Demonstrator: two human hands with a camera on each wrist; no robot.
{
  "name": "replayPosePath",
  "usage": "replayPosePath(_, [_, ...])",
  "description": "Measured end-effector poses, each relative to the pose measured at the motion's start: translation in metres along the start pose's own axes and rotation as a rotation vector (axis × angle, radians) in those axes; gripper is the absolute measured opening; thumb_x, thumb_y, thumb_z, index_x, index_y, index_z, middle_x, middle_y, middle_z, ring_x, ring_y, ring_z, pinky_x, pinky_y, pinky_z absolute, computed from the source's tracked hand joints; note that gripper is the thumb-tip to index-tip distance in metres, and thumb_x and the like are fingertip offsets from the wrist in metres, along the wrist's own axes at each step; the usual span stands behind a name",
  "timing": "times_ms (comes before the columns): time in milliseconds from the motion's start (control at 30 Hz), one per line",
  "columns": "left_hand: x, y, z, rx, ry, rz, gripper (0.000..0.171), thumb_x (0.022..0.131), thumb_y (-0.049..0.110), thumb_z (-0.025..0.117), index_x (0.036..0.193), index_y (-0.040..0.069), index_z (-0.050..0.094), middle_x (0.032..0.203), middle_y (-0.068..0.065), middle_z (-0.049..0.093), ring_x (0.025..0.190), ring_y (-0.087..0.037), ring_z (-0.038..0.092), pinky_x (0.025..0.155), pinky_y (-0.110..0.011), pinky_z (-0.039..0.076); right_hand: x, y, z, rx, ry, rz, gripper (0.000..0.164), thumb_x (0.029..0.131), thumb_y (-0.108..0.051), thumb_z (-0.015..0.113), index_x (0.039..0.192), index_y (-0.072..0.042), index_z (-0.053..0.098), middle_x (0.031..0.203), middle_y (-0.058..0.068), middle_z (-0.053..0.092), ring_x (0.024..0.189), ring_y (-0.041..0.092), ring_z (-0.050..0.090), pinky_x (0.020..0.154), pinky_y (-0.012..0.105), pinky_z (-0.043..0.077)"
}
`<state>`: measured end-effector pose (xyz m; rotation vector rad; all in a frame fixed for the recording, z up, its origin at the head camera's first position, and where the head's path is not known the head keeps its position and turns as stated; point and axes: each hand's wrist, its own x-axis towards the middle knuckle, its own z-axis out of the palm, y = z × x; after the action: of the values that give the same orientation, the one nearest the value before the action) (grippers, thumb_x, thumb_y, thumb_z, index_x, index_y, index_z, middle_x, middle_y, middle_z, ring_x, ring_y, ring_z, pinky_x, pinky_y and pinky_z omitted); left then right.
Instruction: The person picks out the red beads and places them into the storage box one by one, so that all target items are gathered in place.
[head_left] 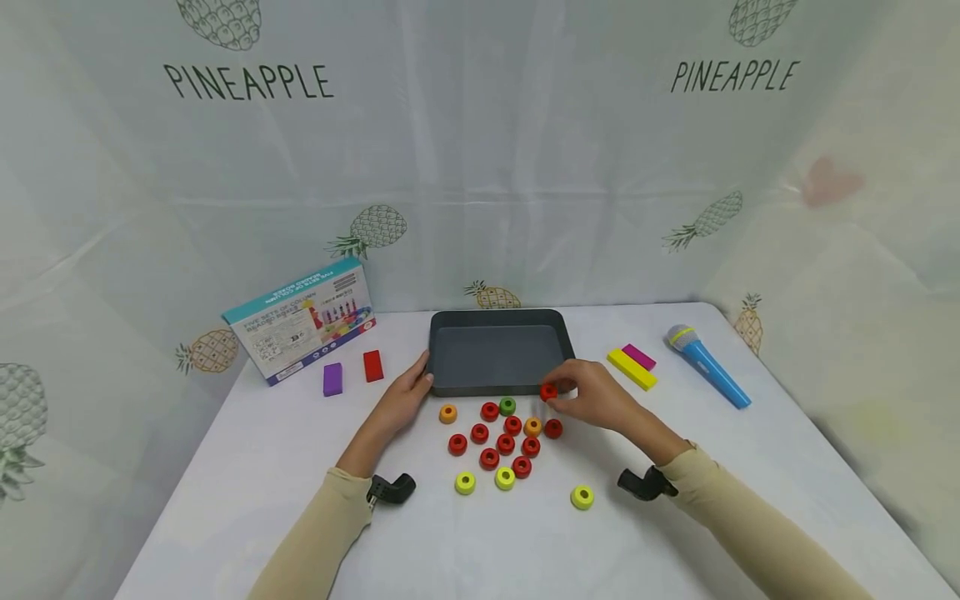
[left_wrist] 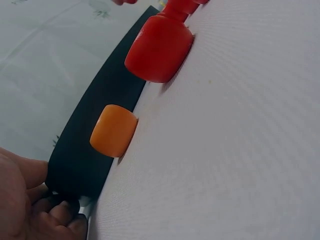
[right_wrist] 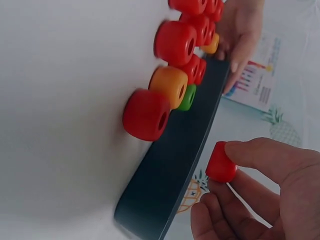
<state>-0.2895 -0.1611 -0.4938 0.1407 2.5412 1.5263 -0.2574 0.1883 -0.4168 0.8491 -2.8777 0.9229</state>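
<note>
Between thumb and fingers, my right hand (head_left: 594, 395) pinches a red bead (right_wrist: 221, 162) just above the near rim of the dark grey tray (head_left: 502, 389), toward its right corner. The left hand (head_left: 401, 400) grips the tray by its left side near the front corner; in the left wrist view its thumb (left_wrist: 31, 172) lies against the tray wall with the other fingers curled below. In front of the tray, several red beads are scattered, among them one red bead (head_left: 553, 428) nearest the right hand. Orange beads (head_left: 447, 414), a green bead (head_left: 507, 406) and yellow-green beads (head_left: 505, 478) lie among them.
At the left back leans a printed box (head_left: 303, 321), with a purple block (head_left: 333, 380) and a red block (head_left: 372, 366) before it. To the right lie a yellow block (head_left: 632, 369), a magenta block (head_left: 639, 357) and a blue toy microphone (head_left: 708, 367). A pineapple-print curtain (head_left: 480, 167) hangs behind.
</note>
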Motion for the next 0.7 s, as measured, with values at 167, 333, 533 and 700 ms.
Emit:
replayPosePath(167, [-0.002,0.003,-0.002,0.001,0.006,-0.004,0.060,0.109,0.036,0.043,0.163,0.031,0.018,0.170,0.002,0.019,0.158,-0.025,0.015,0.126,-0.050,0.017,0.014,0.003,-0.001,-0.018,0.025,0.001,0.028,0.083,-0.010,0.081,0.110,-0.005,0.076,0.100,0.005,0.073,0.090,0.023,0.066,0.083,0.042,0.062])
replayPosePath(333, [-0.003,0.004,-0.003,0.002,0.012,-0.005,0.060,0.108,0.037,0.044,0.163,0.030,0.019,0.170,0.001,0.020,0.158,-0.025,0.017,0.126,-0.050,0.017,0.027,0.009,-0.001,-0.033,0.045,0.006,0.026,0.083,-0.012,0.081,0.109,-0.007,0.077,0.101,0.007,0.073,0.089,0.021,0.066,0.082,0.037,0.062])
replayPosePath(533, [0.000,0.000,-0.001,0.008,-0.003,0.007,0.061,0.109,0.037,0.044,0.163,0.030,0.018,0.170,0.000,0.020,0.158,-0.025,0.017,0.126,-0.050,0.019,0.036,0.019,-0.003,-0.045,0.037,0.064,0.029,0.084,-0.010,0.080,0.113,-0.007,0.076,0.104,0.008,0.072,0.091,0.023,0.064,0.082,0.038,0.061])
replayPosePath(700, [0.000,-0.001,-0.001,0.015,0.007,0.005,0.060,0.108,0.038,0.044,0.163,0.031,0.020,0.169,0.002,0.022,0.158,-0.024,0.019,0.126,-0.050,0.020,0.046,0.024,-0.003,-0.049,0.016,0.099,0.032,0.084,-0.010,0.079,0.116,-0.005,0.075,0.107,0.011,0.072,0.091,0.023,0.061,0.083,0.038,0.059])
